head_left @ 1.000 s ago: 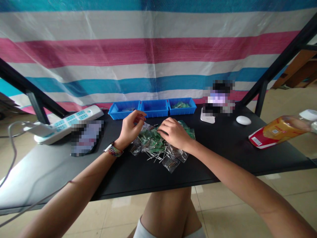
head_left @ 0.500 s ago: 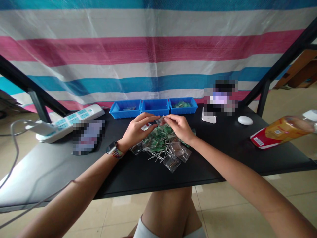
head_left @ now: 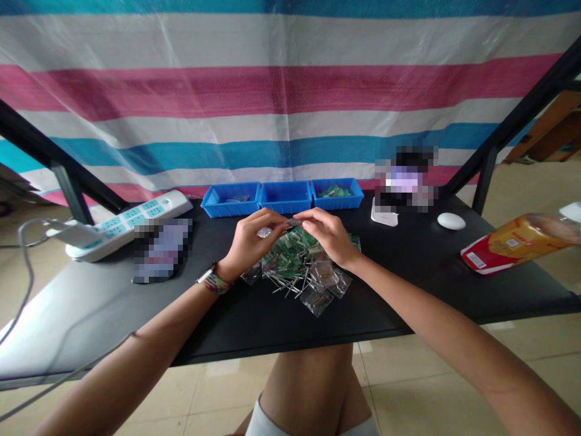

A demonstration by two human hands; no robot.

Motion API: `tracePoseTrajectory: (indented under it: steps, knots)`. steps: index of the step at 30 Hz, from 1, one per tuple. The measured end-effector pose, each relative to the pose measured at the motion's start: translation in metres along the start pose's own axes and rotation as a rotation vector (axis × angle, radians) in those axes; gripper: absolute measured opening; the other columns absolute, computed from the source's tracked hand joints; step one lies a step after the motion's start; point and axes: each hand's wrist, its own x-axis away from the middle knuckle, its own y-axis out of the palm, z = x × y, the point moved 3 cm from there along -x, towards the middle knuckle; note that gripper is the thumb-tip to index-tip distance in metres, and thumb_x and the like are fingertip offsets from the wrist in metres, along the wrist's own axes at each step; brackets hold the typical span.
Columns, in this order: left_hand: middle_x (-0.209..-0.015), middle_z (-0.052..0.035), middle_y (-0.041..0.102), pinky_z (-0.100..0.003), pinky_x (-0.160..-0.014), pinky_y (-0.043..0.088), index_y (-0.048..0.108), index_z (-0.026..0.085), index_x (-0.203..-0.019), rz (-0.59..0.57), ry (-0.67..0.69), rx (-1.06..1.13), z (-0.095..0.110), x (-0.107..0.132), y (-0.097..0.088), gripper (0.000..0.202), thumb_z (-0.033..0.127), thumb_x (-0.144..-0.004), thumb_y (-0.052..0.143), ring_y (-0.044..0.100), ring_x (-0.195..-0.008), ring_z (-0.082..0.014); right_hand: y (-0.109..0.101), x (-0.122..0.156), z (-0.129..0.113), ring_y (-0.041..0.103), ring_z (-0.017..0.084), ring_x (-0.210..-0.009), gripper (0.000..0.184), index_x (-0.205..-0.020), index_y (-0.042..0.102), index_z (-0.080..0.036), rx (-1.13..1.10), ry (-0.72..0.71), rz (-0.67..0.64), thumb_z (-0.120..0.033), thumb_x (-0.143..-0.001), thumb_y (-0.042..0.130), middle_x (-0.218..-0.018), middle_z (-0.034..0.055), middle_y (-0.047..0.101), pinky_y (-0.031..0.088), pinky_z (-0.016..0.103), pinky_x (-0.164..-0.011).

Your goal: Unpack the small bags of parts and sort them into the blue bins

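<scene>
Pinching a clear packet [head_left: 294,223] between left hand [head_left: 253,238] and right hand [head_left: 330,237], grip closed, bottle label [head_left: 502,244] illegible.

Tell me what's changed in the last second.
The right hand has come up from the pile; the left hand has shifted right toward it. A small clear bag is now between their fingers. Blue bins, bottle and power strip stayed put.

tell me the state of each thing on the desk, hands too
left hand, pinching a small clear bag
right hand, fingertips at that bag, grip unclear
green pieces, heaped loosely
silver rods, jumbled at the heap's near edge
left blue bin, holding something clear
right blue bin, holding green pieces
power strip, plug inserted
bottle, cap on
</scene>
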Motion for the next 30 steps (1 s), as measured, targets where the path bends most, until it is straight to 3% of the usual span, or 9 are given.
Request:
tracePoseTrajectory:
  steps: [2,5,9,16,20,23,25,27,30]
  knots:
    - [-0.102,-0.0074,0.083,-0.036,-0.087,0.064,0.082,0.023,-0.108,0.003,-0.067,0.050,-0.001,0.001,0.001,0.018,0.038,-0.103,0.075,0.078,-0.092,-0.0217,0.000,0.000,-0.004,0.073,0.025,-0.107,0.025,-0.112,0.080,-0.021,0.054,-0.050,0.005,-0.040,-0.097,0.072,-0.115,0.0080,0.079,0.057,0.042,-0.099]
    - [-0.102,-0.0071,0.083,-0.036,-0.089,0.065,0.077,0.022,-0.130,-0.004,-0.127,0.117,-0.002,0.003,0.003,0.035,0.041,-0.100,0.078,0.079,-0.092,-0.0214,0.004,0.000,0.000,0.075,0.024,-0.100,0.024,-0.111,0.080,-0.021,-0.012,-0.002,0.001,-0.037,-0.094,0.075,-0.106,0.0066,0.081,0.058,0.042,-0.096]
    - [-0.103,-0.0062,0.081,-0.035,-0.093,0.064,0.071,0.023,-0.144,-0.043,-0.046,0.082,0.001,0.002,0.001,0.045,0.034,-0.101,0.077,0.077,-0.093,-0.0200,0.005,-0.003,0.012,0.073,0.022,-0.086,0.039,-0.126,0.076,-0.022,-0.154,0.105,0.023,-0.036,-0.090,0.079,-0.092,0.0034,0.079,0.060,0.040,-0.085]
    - [-0.132,-0.0110,0.072,-0.043,-0.103,0.062,0.080,0.027,-0.122,-0.028,0.167,-0.112,0.005,0.000,-0.003,0.021,0.027,-0.103,0.073,0.070,-0.123,-0.0254,0.004,-0.005,0.012,0.074,0.022,-0.082,0.057,-0.138,0.068,-0.024,-0.302,0.187,-0.022,-0.034,-0.085,0.085,-0.085,0.0005,0.077,0.061,0.039,-0.081]
    - [-0.119,-0.0091,0.077,-0.042,-0.098,0.060,0.081,0.024,-0.106,0.018,0.133,-0.117,0.001,0.000,-0.004,0.010,0.032,-0.101,0.078,0.072,-0.111,-0.0237,0.003,-0.003,0.008,0.077,0.023,-0.084,0.047,-0.135,0.068,-0.023,-0.292,0.181,-0.018,-0.041,-0.093,0.078,-0.084,0.0009,0.078,0.062,0.041,-0.087]
    - [-0.094,-0.0050,0.078,-0.038,-0.089,0.059,0.079,0.021,-0.098,0.125,-0.036,-0.089,-0.013,-0.001,-0.008,0.015,0.036,-0.100,0.077,0.070,-0.090,-0.0201,-0.002,-0.001,0.004,0.076,0.023,-0.087,0.035,-0.129,0.070,-0.022,-0.110,0.071,0.026,-0.038,-0.098,0.071,-0.088,0.0023,0.078,0.061,0.041,-0.088]
    - [-0.089,-0.0036,0.077,-0.033,-0.079,0.057,0.078,0.020,-0.097,0.235,-0.194,-0.049,-0.028,-0.003,-0.014,0.019,0.038,-0.099,0.077,0.068,-0.081,-0.0174,-0.002,0.001,-0.001,0.076,0.024,-0.096,0.029,-0.126,0.072,-0.022,0.092,-0.064,-0.007,-0.031,-0.098,0.070,-0.098,0.0046,0.080,0.060,0.043,-0.094]
    - [-0.086,-0.0029,0.076,-0.029,-0.071,0.056,0.077,0.019,-0.101,0.350,-0.330,-0.008,-0.046,-0.003,-0.023,0.021,0.040,-0.097,0.078,0.068,-0.076,-0.0158,0.005,0.005,-0.007,0.074,0.026,-0.112,0.025,-0.124,0.075,-0.023,0.279,-0.224,-0.125,-0.025,-0.101,0.067,-0.113,0.0071,0.082,0.058,0.047,-0.105]
    - [-0.080,-0.0010,0.073,-0.027,-0.068,0.056,0.078,0.018,-0.111,0.464,-0.423,0.004,-0.068,-0.005,-0.041,0.028,0.040,-0.094,0.080,0.070,-0.074,-0.0151,0.022,0.015,-0.012,0.063,0.027,-0.140,0.031,-0.133,0.076,-0.021,0.478,-0.409,-0.329,-0.019,-0.108,0.058,-0.140,0.0100,0.076,0.051,0.052,-0.121]
